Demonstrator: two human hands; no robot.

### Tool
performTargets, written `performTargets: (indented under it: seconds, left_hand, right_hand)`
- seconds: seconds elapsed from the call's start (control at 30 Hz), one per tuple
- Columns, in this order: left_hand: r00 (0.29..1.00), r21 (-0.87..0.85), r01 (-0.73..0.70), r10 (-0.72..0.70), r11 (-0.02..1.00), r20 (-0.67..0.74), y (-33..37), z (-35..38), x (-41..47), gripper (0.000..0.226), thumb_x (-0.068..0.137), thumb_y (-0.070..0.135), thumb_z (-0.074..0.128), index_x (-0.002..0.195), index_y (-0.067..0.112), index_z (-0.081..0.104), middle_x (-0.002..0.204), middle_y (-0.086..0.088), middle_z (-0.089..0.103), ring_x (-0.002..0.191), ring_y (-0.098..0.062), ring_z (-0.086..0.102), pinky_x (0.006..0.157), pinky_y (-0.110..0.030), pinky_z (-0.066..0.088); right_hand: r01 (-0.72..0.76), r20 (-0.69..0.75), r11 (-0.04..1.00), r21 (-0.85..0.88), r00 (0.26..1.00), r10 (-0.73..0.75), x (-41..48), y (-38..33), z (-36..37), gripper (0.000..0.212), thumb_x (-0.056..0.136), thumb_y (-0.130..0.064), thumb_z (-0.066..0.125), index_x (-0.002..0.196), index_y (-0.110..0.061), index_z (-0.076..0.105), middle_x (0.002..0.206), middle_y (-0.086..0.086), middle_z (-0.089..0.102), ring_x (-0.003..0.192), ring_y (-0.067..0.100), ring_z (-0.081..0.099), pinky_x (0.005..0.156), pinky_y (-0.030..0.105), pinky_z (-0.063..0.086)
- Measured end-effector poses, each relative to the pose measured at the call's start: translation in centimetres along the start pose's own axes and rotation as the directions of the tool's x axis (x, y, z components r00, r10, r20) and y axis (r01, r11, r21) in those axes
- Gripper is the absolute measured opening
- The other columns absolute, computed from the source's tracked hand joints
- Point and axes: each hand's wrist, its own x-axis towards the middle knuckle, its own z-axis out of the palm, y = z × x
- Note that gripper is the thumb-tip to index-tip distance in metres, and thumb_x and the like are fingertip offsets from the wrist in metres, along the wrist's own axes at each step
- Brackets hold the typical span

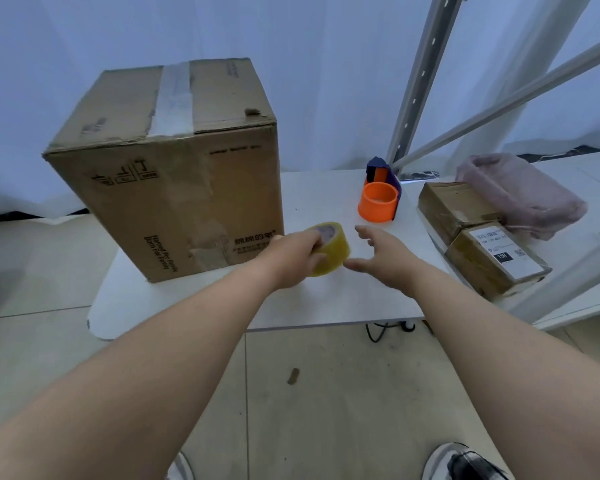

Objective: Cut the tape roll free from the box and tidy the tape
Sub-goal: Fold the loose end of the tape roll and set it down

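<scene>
A big brown cardboard box stands on the white table, with clear tape running over its top seam. Just right of the box's lower front corner, my left hand grips a yellowish tape roll, fingers through its core. My right hand hovers beside the roll with fingers spread and holds nothing. An orange and dark blue tape dispenser stands behind my hands. Whether a strip still joins the roll to the box is not visible.
Two small taped parcels lie at the table's right, with a pink plastic bag behind them. A grey metal rack frame rises at the back right. The table's front edge is close to my feet; a small scrap lies on the floor tiles.
</scene>
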Motion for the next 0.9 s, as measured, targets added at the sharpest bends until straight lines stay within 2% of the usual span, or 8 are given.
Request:
performTargets:
  seconds: [0.07,0.17,0.33,0.47,0.6,0.7,0.8,0.9]
  left_hand:
    - [1.000,-0.082,-0.016,0.015,0.996,-0.012,0.4,-0.7,-0.3,0.015,0.096,0.033,0.047,0.099,0.019,0.052,0.101,-0.005,0.061,0.095,-0.029,0.056,0.086,-0.044,0.047]
    - [0.999,-0.184,-0.026,0.018,0.983,-0.045,1.3,-1.6,-1.2,0.019,0.097,0.030,0.047,0.105,0.014,0.053,0.098,-0.004,0.060,0.087,-0.023,0.057,0.078,-0.039,0.048]
    - [0.992,-0.266,-0.050,0.018,0.963,-0.124,1.7,-2.9,-2.0,0.016,0.097,0.028,0.047,0.099,0.012,0.051,0.078,0.006,0.049,0.068,-0.010,0.045,0.058,-0.026,0.036]
    - [0.991,-0.341,-0.038,-0.010,0.939,-0.136,2.2,-3.7,-2.2,0.020,0.096,0.026,0.048,0.104,0.009,0.054,0.083,0.000,0.053,0.071,-0.014,0.048,0.062,-0.027,0.039]
    - [0.985,-0.494,0.001,-0.087,0.869,-0.150,2.9,-4.4,-2.2,0.017,0.091,0.027,0.051,0.102,0.015,0.057,0.085,0.000,0.058,0.079,-0.018,0.055,0.072,-0.036,0.051]
    - [0.985,-0.566,0.003,-0.101,0.825,-0.143,3.4,-5.0,-2.3,0.025,0.091,0.028,0.055,0.114,0.016,0.056,0.091,-0.003,0.063,0.083,-0.019,0.060,0.076,-0.037,0.053]
    - [0.990,-0.545,-0.005,-0.071,0.838,-0.119,3.6,-5.6,-2.5,0.034,0.091,0.031,0.057,0.123,0.024,0.050,0.099,-0.007,0.065,0.097,-0.028,0.062,0.086,-0.045,0.052]
    - [0.993,-0.469,-0.032,-0.027,0.883,-0.119,3.6,-5.9,-2.7,0.040,0.092,0.033,0.056,0.130,0.026,0.044,0.101,-0.007,0.067,0.097,-0.028,0.063,0.085,-0.043,0.052]
  right_hand:
    - [0.032,-0.024,0.992,0.124,0.999,-0.030,-0.5,-1.0,-0.4,0.064,0.084,-0.020,0.069,0.140,-0.018,0.039,0.143,0.003,0.043,0.129,0.021,0.043,0.097,0.038,0.044]
    - [0.100,-0.068,0.959,0.264,0.994,-0.085,-1.1,-2.9,-0.9,0.045,0.088,-0.017,0.064,0.130,-0.015,0.051,0.129,0.003,0.055,0.109,0.017,0.055,0.082,0.026,0.043]
    - [0.208,-0.275,0.959,0.195,0.950,-0.150,-1.8,-5.1,-1.0,0.019,0.088,-0.013,0.062,0.107,-0.010,0.065,0.096,-0.004,0.059,0.082,0.006,0.054,0.067,0.012,0.041]
    - [0.253,-0.361,0.965,0.069,0.908,-0.212,-1.9,-5.8,-1.0,0.013,0.089,-0.014,0.061,0.100,-0.008,0.066,0.091,-0.003,0.059,0.080,0.007,0.052,0.074,0.019,0.043]
    - [0.272,-0.437,0.962,-0.023,0.863,-0.254,-1.8,-6.1,-1.0,0.011,0.091,-0.013,0.057,0.097,-0.007,0.065,0.088,-0.003,0.057,0.073,0.006,0.051,0.064,0.012,0.038]
    - [0.273,-0.449,0.959,-0.074,0.850,-0.277,-1.7,-6.3,-0.9,0.011,0.092,-0.012,0.055,0.097,-0.007,0.063,0.088,-0.003,0.057,0.082,0.013,0.052,0.072,0.023,0.045]
    - [0.263,-0.436,0.957,-0.122,0.852,-0.290,-1.7,-6.5,-0.9,0.012,0.092,-0.012,0.054,0.099,-0.007,0.063,0.089,-0.002,0.057,0.084,0.015,0.053,0.076,0.029,0.049]
    - [0.259,-0.409,0.954,-0.150,0.863,-0.298,-1.7,-6.5,-1.2,0.010,0.091,-0.009,0.053,0.096,-0.006,0.062,0.087,0.000,0.057,0.083,0.017,0.054,0.079,0.037,0.052]
